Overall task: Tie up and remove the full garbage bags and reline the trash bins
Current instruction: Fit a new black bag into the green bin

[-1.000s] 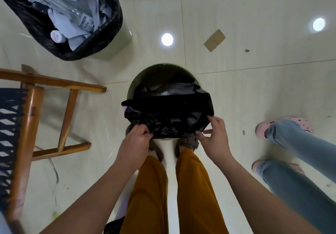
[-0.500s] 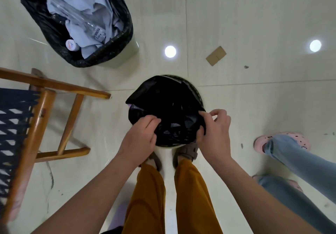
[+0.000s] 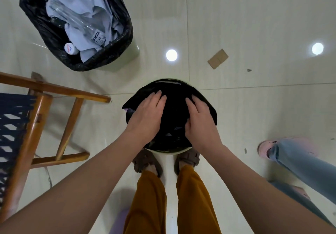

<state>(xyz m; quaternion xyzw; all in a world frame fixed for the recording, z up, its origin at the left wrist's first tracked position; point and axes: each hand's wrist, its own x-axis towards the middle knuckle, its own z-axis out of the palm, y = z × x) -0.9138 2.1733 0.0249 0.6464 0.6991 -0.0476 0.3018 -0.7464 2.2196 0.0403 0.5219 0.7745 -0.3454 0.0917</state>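
While relining: new black liner (image 3: 172, 110) sits in the round bin (image 3: 171, 151) at the feet.
Hands: left hand (image 3: 147, 115) and right hand (image 3: 200, 119) flat, fingers straight, pressing the liner down.
Handling: thin, light, slippery film; best pinched at its rim.

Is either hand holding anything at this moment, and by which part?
Neither grips anything. The left hand and right hand press flat on the black bag inside the bin.

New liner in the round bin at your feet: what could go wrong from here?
Both hands, left and right, press the black liner down into the round bin. Its edge looks bunched, not folded over the rim, so it may slip in. The full bin behind stands untied and could be forgotten.
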